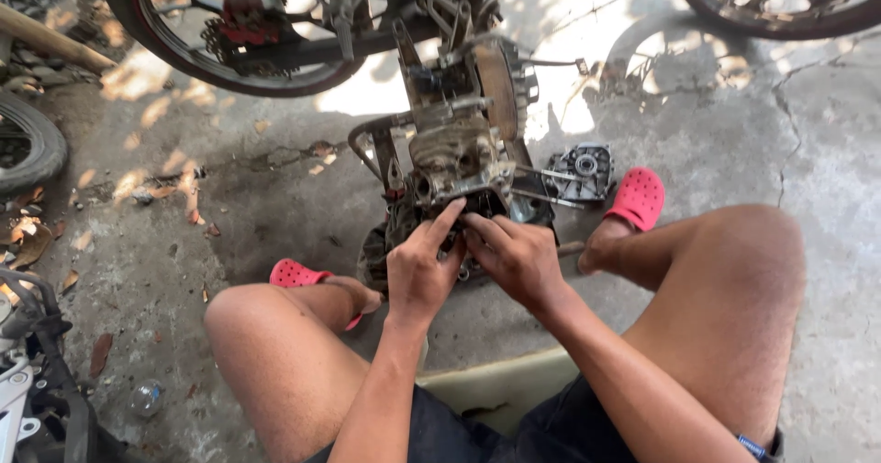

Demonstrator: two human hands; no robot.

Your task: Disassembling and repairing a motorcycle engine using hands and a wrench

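Observation:
A greasy motorcycle engine block point(463, 123) stands on the concrete floor between my knees. My left hand point(420, 268) presses on its near lower edge, the index finger stretched up against the casing. Beside it, my right hand point(516, 256) rests with fingers curled on the same edge, and a thin handle pokes out to its right. Whether either hand grips a small part is hidden by the fingers. A loose grey engine cover point(580, 171) lies on the floor just right of the engine.
Motorcycle wheels stand at the back left point(229, 32) and back right point(780, 4). A tyre point(27, 146) lies at the left edge. My feet wear red clogs point(638, 197) on both sides of the engine. Dry leaves litter the cracked concrete.

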